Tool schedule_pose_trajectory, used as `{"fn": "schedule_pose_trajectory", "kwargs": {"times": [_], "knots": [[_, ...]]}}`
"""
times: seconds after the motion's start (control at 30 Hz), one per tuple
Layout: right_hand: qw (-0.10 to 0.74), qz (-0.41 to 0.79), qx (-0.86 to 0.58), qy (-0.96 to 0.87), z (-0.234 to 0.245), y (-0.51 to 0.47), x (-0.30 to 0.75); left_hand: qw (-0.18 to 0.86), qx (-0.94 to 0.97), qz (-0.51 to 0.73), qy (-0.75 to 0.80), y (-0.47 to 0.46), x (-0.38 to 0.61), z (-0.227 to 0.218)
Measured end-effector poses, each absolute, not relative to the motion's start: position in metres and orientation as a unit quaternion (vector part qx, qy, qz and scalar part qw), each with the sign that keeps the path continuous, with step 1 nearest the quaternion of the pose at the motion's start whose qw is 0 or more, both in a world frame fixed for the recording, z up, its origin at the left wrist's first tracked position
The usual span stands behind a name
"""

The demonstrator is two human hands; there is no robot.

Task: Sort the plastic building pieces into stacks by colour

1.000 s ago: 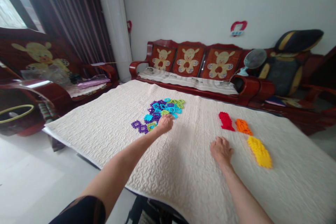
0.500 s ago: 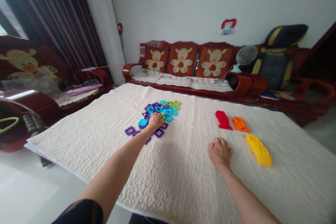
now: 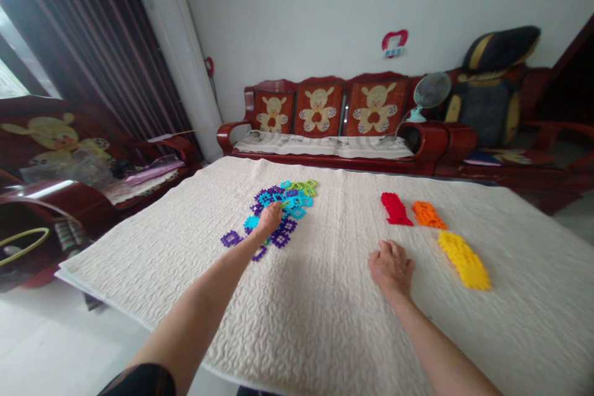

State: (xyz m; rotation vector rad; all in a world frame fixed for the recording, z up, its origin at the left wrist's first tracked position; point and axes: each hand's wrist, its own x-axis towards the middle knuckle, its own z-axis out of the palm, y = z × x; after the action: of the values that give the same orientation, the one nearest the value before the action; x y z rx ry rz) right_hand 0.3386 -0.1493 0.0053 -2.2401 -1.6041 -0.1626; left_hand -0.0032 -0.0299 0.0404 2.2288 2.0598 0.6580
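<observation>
My left hand reaches into a mixed pile of plastic interlocking squares, its fingers pinched on a yellow-green interlocking square that shows only in part. Around it lie purple squares and light-blue squares, with more green squares at the pile's far edge. My right hand rests on the cloth, fingers bent and a little apart, holding nothing. Beyond it are a red group of squares and an orange group. A yellow row lies to its right.
A cream quilted cloth covers the table. Behind it stands a wooden sofa with bear-patterned cushions and a small fan. An armchair is at the left, and a massage cushion sits on a chair at the right.
My left hand has drawn slightly back toward me within the pile, with its fingers closing. My right hand stays in place on the cloth. The camera view has tilted a little.
</observation>
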Motion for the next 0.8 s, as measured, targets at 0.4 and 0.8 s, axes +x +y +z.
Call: {"fn": "schedule_pose_trajectory", "kwargs": {"times": [0.4, 0.8], "knots": [[0.191, -0.049, -0.799, -0.568, 0.004, -0.148, 0.339, 0.069, 0.635, 0.338, 0.691, -0.024, 0.05, 0.048], [0.195, -0.061, -0.799, -0.566, 0.003, -0.148, 0.339, 0.149, 0.664, 0.402, 0.613, -0.017, 0.154, 0.023]]}}
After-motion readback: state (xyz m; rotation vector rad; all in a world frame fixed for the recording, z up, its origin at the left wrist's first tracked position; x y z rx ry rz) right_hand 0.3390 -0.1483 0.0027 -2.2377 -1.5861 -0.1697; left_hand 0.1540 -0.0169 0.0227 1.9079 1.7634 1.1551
